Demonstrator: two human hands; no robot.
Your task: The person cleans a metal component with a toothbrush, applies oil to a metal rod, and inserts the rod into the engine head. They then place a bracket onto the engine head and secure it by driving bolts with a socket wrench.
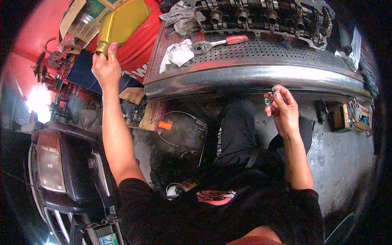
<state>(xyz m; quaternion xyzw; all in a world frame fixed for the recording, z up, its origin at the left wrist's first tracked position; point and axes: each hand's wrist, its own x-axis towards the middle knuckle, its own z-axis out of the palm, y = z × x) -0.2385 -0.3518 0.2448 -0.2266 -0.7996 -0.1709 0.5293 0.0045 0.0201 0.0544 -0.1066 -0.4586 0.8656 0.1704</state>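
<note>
On the left, my left hand (107, 69) is closed at the neck of a gold plastic oil bottle (124, 22), with the thumb up along its gold cap end. The bottle lies tilted, its neck pointing down toward me. My right hand (283, 110), in front of the metal bench edge, pinches a small shiny metal part (268, 101) between thumb and fingers. Its exact kind is too small to make out.
A perforated metal bench (261, 53) holds a cylinder head (265, 16), a red-handled ratchet (220, 43), a white rag (177, 55) and gloves (179, 18). A cardboard box (87, 20) stands at the upper left. A dark vehicle (73, 163) is at left.
</note>
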